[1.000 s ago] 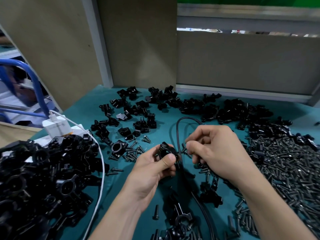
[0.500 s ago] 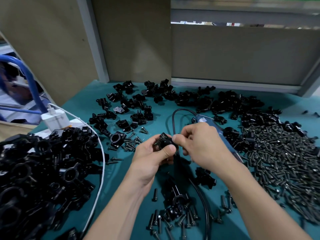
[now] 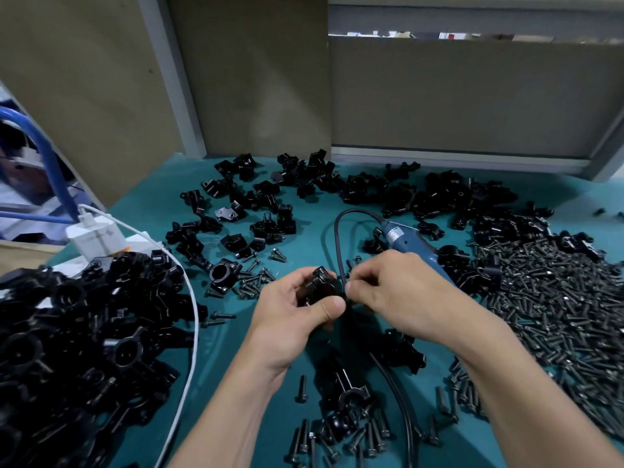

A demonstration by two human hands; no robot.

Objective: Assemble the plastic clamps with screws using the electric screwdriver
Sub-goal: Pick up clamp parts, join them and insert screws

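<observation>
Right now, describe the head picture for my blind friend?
The left hand grips a black clamp while the right hand pinches a small dark piece against it. A blue electric screwdriver lies behind on a teal table strewn with screws.

Two bare hands on bare forearms, seen from above by the wearer's own head camera.
The left hand (image 3: 297, 315) and right hand (image 3: 398, 292) are uncovered, as are the left forearm (image 3: 236, 417) and right forearm (image 3: 540, 400) down to the picture's lower edge. The left thumbnail (image 3: 333, 304) is cut short and plain. Knuckles ridge the right hand's back.
</observation>
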